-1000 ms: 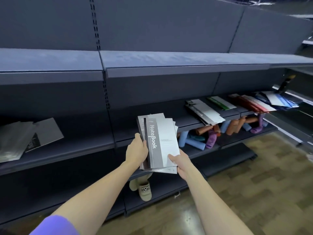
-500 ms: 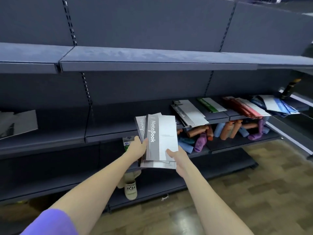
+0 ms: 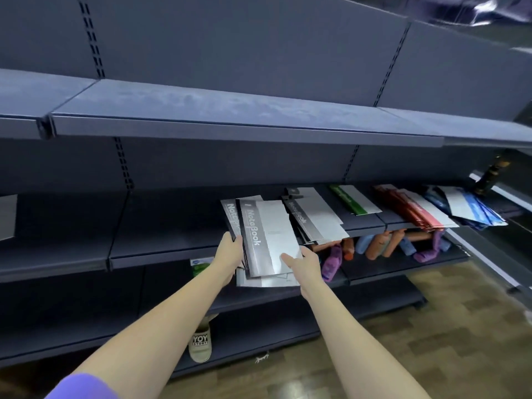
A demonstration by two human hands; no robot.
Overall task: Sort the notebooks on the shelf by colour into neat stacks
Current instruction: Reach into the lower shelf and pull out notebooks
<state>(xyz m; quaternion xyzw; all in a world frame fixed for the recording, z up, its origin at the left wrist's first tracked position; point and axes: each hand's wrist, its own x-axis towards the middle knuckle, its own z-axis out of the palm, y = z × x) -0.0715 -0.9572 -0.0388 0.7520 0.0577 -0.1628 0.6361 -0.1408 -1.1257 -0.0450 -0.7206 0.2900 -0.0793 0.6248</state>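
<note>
Head cam: both hands are on a bundle of grey notebooks (image 3: 267,240), held over the front edge of the middle shelf (image 3: 172,249). The left hand (image 3: 230,251) grips its left side, fingers wrapped round the edge; the right hand (image 3: 305,263) clamps the lower right corner, thumb on top. More grey notebooks (image 3: 316,220) lie just beside it, then green (image 3: 354,200), red (image 3: 414,208) and blue (image 3: 472,208) piles further right.
</note>
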